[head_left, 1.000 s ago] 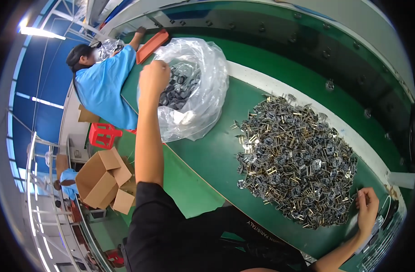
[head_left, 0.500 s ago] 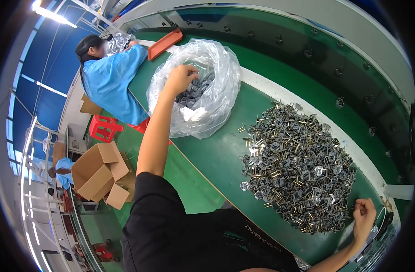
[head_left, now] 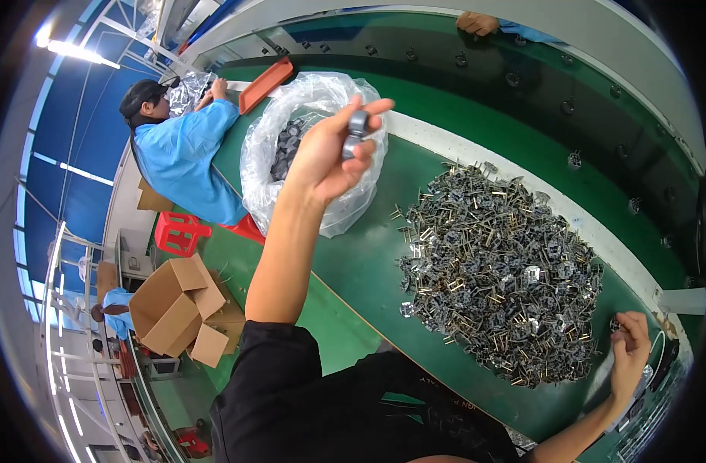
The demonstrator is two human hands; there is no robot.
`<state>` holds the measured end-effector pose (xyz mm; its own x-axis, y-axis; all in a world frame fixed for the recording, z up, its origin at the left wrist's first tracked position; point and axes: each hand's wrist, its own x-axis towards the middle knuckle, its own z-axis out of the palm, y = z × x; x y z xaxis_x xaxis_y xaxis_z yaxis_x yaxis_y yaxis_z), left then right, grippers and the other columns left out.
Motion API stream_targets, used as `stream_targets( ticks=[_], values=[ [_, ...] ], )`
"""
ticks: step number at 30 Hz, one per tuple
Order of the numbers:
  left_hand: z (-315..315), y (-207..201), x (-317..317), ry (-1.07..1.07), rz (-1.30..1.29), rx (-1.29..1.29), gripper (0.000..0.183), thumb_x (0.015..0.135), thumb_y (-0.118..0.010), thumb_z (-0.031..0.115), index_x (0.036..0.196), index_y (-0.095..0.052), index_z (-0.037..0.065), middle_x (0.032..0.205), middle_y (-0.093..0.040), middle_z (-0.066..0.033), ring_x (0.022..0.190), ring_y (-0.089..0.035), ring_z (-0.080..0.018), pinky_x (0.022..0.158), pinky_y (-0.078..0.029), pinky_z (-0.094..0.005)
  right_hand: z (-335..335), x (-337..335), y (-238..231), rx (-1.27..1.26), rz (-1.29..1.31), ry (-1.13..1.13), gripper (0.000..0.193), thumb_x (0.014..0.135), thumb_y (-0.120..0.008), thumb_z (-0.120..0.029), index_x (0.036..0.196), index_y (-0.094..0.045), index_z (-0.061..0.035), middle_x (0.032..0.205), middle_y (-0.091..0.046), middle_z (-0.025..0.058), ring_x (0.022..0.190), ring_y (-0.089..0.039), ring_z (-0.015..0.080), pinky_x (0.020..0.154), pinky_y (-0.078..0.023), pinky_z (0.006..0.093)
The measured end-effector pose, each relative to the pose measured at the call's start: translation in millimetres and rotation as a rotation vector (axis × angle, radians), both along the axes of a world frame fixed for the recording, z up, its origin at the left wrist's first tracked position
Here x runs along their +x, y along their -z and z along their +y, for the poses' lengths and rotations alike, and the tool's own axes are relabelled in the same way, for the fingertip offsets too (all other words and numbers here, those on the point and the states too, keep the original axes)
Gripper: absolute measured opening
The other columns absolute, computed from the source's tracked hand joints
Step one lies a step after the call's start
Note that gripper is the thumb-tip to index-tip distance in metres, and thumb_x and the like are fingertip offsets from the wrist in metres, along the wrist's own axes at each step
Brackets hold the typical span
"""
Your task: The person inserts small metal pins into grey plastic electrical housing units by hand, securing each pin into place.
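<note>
While left hand (head_left: pixel 322 158) lifts, grey metal part (head_left: pixel 357 127) pinched between fingers (head_left: pixel 372 108), right hand (head_left: pixel 629 355) curled by pile (head_left: pixel 499 270)

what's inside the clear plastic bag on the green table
Dark grey metal parts show through the clear plastic bag. The raised left hand and crinkled plastic hide how far down they go.

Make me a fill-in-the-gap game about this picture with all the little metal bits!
1. The left hand pinches a small grey ring-shaped part above a clear ____ bag.
2. The big pile of pinned metal parts lies on a ____ table.
3. The right hand rests at the table's edge, ____ the pile.
4. The co-worker wears a ____ top.

Missing words: plastic; green; beside; blue
</note>
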<state>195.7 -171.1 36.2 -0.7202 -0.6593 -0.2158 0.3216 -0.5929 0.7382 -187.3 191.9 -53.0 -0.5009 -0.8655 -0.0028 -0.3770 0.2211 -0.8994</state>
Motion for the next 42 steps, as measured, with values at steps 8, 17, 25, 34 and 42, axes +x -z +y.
stream_targets(
  ticks=[8,17,25,34,42],
  values=[
    [98,11,-107,0.249,-0.428,-0.819,0.049,0.088,-0.059,0.001,0.134,-0.044,0.002,0.101,-0.059,-0.0068,0.084,-0.056,-0.0109,0.071,-0.047,-0.0236,-30,35,1,-0.206,-0.052,0.229,0.025,0.080,-0.062,0.009,0.104,-0.062,0.0032,0.098,-0.058,0.0094,0.093,-0.058,0.0163,0.080,-0.047,0.0242],
    [159,28,-177,0.553,-0.433,-1.093,0.036,0.073,-0.071,-0.001,0.109,-0.064,0.001,0.087,-0.065,-0.0052,0.075,-0.059,-0.0103,0.067,-0.047,-0.0231,-50,76,-27,-0.530,0.203,0.048,0.021,0.067,-0.075,0.005,0.087,-0.071,-0.0019,0.089,-0.064,0.0070,0.076,-0.059,0.0192,0.064,-0.047,0.0271],
    [166,32,-175,0.631,-0.413,-1.032,0.037,0.071,-0.073,-0.002,0.107,-0.064,-0.004,0.085,-0.063,-0.0069,0.075,-0.057,-0.0101,0.062,-0.044,-0.0229,-50,84,-13,-0.567,0.289,0.025,0.021,0.067,-0.075,0.001,0.086,-0.070,-0.0056,0.087,-0.062,0.0041,0.074,-0.054,0.0201,0.062,-0.044,0.0285],
    [129,15,-204,0.414,-0.542,-1.089,0.022,0.079,-0.068,0.004,0.101,-0.070,0.003,0.084,-0.066,0.0001,0.069,-0.052,-0.0027,0.060,-0.040,-0.0175,-33,45,-20,-0.392,0.230,0.028,0.023,0.077,-0.061,0.003,0.098,-0.068,-0.0035,0.079,-0.061,0.0101,0.066,-0.060,0.0238,0.058,-0.047,0.0325],
    [-11,73,-265,0.367,-0.859,-1.065,0.025,0.084,-0.067,0.014,0.106,-0.069,0.004,0.073,-0.059,0.0030,0.061,-0.047,-0.0042,0.053,-0.037,-0.0201,0,9,-27,0.231,0.320,-0.075,0.018,0.073,-0.060,-0.006,0.089,-0.066,-0.0022,0.078,-0.062,0.0092,0.074,-0.062,0.0265,0.065,-0.047,0.0379]
  ],
)
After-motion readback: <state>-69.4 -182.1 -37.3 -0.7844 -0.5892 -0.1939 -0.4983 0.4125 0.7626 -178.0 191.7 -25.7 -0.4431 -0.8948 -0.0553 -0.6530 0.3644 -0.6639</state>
